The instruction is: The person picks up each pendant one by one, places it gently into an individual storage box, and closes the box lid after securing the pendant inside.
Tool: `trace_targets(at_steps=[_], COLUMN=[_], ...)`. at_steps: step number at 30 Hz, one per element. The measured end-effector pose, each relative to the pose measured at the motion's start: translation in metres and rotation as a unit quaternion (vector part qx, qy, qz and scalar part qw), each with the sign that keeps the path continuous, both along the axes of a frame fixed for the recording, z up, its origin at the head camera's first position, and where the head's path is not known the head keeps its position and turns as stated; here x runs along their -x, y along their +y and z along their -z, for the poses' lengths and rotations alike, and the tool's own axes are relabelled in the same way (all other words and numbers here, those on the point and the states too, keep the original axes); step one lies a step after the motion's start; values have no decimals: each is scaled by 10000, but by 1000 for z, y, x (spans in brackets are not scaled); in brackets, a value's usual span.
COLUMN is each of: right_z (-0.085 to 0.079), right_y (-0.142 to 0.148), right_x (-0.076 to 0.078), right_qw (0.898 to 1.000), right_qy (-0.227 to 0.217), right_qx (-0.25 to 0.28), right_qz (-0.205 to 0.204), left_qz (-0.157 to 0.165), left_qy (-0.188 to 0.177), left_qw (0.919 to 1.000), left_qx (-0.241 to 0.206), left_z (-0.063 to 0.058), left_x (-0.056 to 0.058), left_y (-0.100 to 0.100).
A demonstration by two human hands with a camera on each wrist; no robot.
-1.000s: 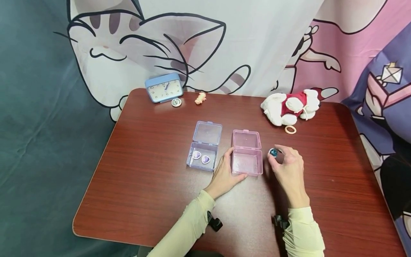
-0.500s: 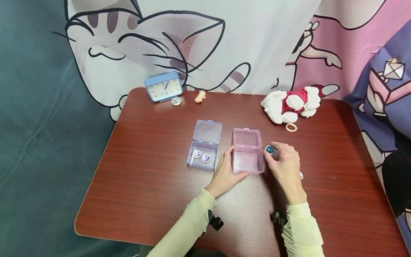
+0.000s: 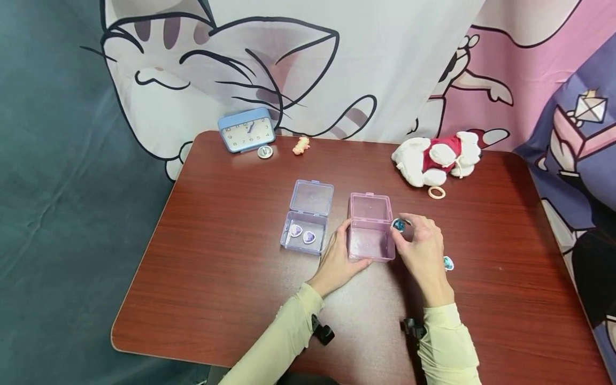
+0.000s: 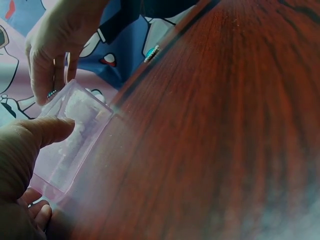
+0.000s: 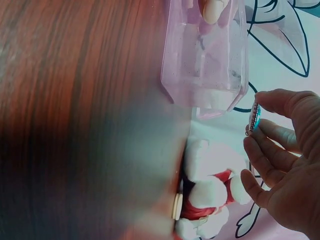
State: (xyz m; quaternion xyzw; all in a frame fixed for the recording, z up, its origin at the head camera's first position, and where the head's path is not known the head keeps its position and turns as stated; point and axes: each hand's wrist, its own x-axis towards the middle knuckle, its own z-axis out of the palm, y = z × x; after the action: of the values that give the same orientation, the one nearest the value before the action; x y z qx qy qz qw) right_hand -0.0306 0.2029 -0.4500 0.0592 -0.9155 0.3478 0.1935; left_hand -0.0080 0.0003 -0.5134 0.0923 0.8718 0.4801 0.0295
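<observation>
My left hand grips the near left corner of a pink clear plastic box, its lid standing open behind. In the left wrist view the thumb lies along the box's wall. My right hand pinches a blue gem charm with a pale beaded rim, between thumb and fingertips. The charm is at the pink box's right edge, raised above the table in the right wrist view. A second blue gem charm lies on the table, right of that wrist.
Left of the pink box stands an open lilac clear box holding two purple heart charms. Along the back are a blue clock, a round metal badge, a small orange figure, a white plush toy and a wooden ring.
My right hand has moved left with the blue gem charm, from beside the pink box to its right edge. The second charm has come into sight behind the wrist. My left hand keeps its place.
</observation>
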Motion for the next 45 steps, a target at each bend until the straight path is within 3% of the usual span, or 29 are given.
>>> trace_targets(at_steps=[45], right_z=[2], right_y=[-32], right_x=[0], right_qw=[9992], right_qy=[-42], right_qx=[17], right_qz=[-397], left_qz=[42], left_qy=[128], left_qw=[9998], left_qx=[156], left_z=[-1], left_x=[0], left_y=[-1])
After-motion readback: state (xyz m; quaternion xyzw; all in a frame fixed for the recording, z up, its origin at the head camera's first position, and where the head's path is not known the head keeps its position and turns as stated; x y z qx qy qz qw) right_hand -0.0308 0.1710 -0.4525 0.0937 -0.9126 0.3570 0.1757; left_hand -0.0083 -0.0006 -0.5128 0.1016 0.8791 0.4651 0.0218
